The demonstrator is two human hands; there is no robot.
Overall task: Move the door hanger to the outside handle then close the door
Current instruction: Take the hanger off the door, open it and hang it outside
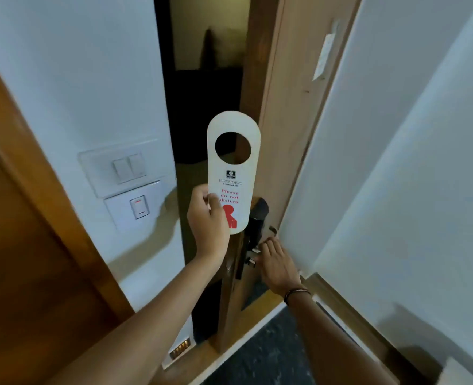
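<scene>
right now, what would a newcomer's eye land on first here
The white door hanger with red "Please do not disturb" lettering, held upright mid-frame by the left hand in front of the door's edge. Next, the right hand on the handle just below, and the dark gap where the door stands ajar.

left hand (207, 220) pinching, right hand (275, 262) gripping
</scene>
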